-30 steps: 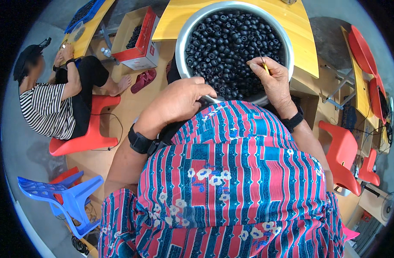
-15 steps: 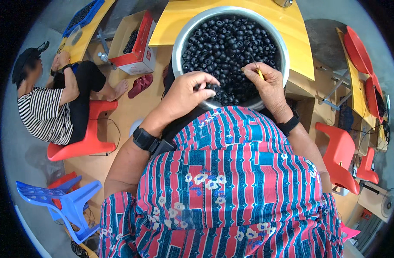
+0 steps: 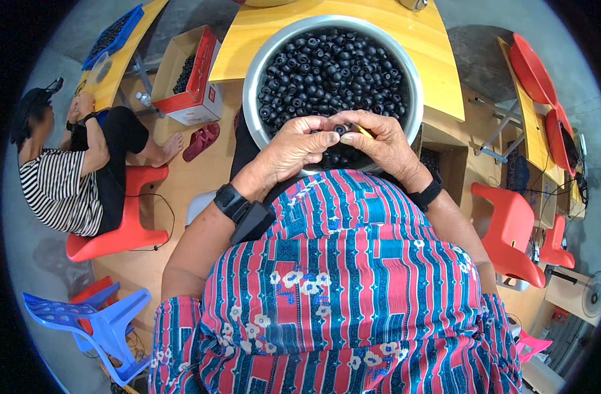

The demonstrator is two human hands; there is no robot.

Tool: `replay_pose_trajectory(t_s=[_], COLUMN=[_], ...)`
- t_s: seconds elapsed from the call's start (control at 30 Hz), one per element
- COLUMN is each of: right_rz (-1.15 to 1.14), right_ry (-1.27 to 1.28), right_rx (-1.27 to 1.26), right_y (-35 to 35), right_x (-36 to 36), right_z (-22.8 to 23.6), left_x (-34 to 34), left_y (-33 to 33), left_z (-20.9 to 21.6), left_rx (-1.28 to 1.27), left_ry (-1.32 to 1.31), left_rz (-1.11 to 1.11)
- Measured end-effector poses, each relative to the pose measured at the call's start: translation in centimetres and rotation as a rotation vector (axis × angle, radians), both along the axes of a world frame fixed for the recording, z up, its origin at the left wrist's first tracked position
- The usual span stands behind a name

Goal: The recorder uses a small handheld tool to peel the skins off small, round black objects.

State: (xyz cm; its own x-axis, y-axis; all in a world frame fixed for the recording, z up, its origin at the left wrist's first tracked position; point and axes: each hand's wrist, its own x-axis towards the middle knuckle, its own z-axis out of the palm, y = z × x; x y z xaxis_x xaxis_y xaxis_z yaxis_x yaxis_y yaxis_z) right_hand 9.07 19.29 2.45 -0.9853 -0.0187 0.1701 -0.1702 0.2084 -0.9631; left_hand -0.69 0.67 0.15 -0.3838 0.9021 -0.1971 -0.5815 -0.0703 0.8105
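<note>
In front of my body a wide metal basin holds a heap of small, round, shiny black parts, many with a hole in the end. Over its near side my two hands meet. Between the thumb and fingers of my left hand is one black part, its hole turned up. My right hand pinches a thin tool with a yellow handle against that part. The tool's tip is hidden by the fingers and the part.
The basin overlaps a yellow table. A person in a striped shirt sits at the left on a red chair. Nearby are an open box with black parts and a blue chair. Red basins and a red chair stand at right.
My hands have come together over the basin's near side. The yellow-handled tool moved left and down to the black part in my left hand. The whole view has shifted slightly.
</note>
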Motion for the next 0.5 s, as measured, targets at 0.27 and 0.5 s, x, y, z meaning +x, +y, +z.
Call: replay_pose_trajectory(t_s=[0.27,0.5], right_rz=[-0.063,-0.171], right_ry=[0.061,0.126], right_rx=[0.113,0.272], right_y=[-0.1,-0.9], right_x=[0.2,0.3], right_z=[0.0,1.0], left_x=[0.8,1.0], left_y=[0.1,0.1], left_z=[0.5,-0.4], left_rx=[-0.023,0.067], left_ry=[-0.032,-0.023], left_rz=[0.051,0.038])
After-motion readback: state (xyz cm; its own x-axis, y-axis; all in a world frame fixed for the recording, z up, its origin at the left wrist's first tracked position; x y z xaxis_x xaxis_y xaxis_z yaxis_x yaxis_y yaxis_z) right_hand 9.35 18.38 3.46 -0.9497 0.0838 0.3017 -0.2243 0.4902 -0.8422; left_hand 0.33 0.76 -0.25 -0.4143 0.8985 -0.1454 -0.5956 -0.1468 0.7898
